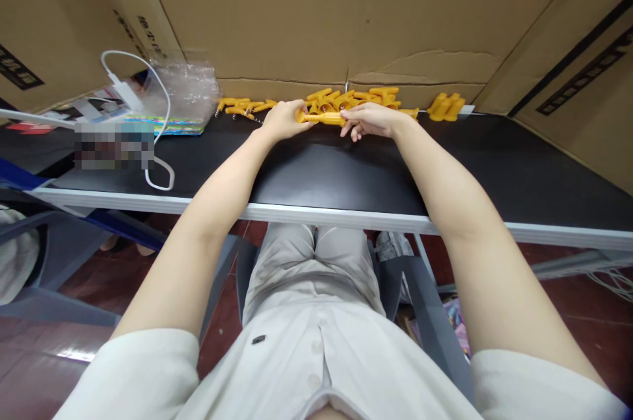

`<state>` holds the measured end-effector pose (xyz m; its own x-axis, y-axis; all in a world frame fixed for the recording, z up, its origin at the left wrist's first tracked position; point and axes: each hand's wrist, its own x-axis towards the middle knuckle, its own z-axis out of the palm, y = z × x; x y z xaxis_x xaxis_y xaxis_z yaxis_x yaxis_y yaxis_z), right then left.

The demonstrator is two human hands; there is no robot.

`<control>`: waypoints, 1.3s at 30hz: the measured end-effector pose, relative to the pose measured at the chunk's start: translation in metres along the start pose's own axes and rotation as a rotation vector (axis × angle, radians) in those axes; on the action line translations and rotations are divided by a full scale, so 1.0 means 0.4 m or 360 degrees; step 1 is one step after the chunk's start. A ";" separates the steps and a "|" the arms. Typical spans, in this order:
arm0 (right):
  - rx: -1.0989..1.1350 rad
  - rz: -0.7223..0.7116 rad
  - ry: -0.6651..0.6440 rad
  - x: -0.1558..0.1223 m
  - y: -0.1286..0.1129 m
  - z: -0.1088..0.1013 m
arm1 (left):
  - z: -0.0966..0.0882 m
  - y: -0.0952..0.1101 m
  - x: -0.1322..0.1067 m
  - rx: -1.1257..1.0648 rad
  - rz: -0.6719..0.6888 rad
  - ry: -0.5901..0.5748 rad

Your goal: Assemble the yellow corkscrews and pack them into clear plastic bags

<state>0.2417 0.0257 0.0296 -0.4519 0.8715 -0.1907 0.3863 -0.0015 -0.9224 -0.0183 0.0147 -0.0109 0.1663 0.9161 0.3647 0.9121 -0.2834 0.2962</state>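
Note:
Both my arms reach across a black table (346, 169) to its far edge. My left hand (284, 119) and my right hand (372, 120) each grip one end of an orange plastic piece (324, 119) held between them, fingers curled around it. Just behind the hands lies a heap of several similar orange plastic pieces (353, 99). A smaller group of orange pieces with small metal springs (242, 107) lies to the left of my left hand. Another stack of orange pieces (446, 107) sits to the right.
Cardboard sheets (306, 11) wall in the table at the back and sides. At the left lie a clear plastic bag (185, 93), a white charger with its cable (148, 117) and a colourful flat package (165, 124). Grey chair legs stand below.

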 end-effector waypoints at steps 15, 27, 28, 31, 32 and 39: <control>0.0069 0.0083 0.0051 0.015 -0.009 0.006 | 0.006 -0.008 0.010 -0.0037 0.0038 0.0028; 0.0102 0.0244 0.0172 0.000 -0.028 0.022 | 0.005 -0.002 0.010 -0.0089 0.0016 0.0040; 0.0114 0.0254 0.0180 0.000 -0.028 0.023 | 0.004 -0.001 0.010 -0.0089 0.0011 0.0035; 0.0192 0.0276 0.0215 0.003 -0.025 0.027 | 0.000 0.006 0.005 -0.0088 -0.0006 0.0023; 0.0234 0.0271 0.0229 0.005 -0.024 0.030 | -0.002 0.009 0.004 -0.0087 -0.0007 0.0017; 0.0468 -0.0054 0.0504 0.015 -0.032 0.015 | -0.005 -0.013 0.009 -0.0160 -0.0106 0.0219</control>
<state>0.2293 0.0279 0.0383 -0.1735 0.9809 -0.0884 0.1089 -0.0701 -0.9916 -0.0233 0.0191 -0.0094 0.0473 0.8884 0.4565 0.8763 -0.2563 0.4079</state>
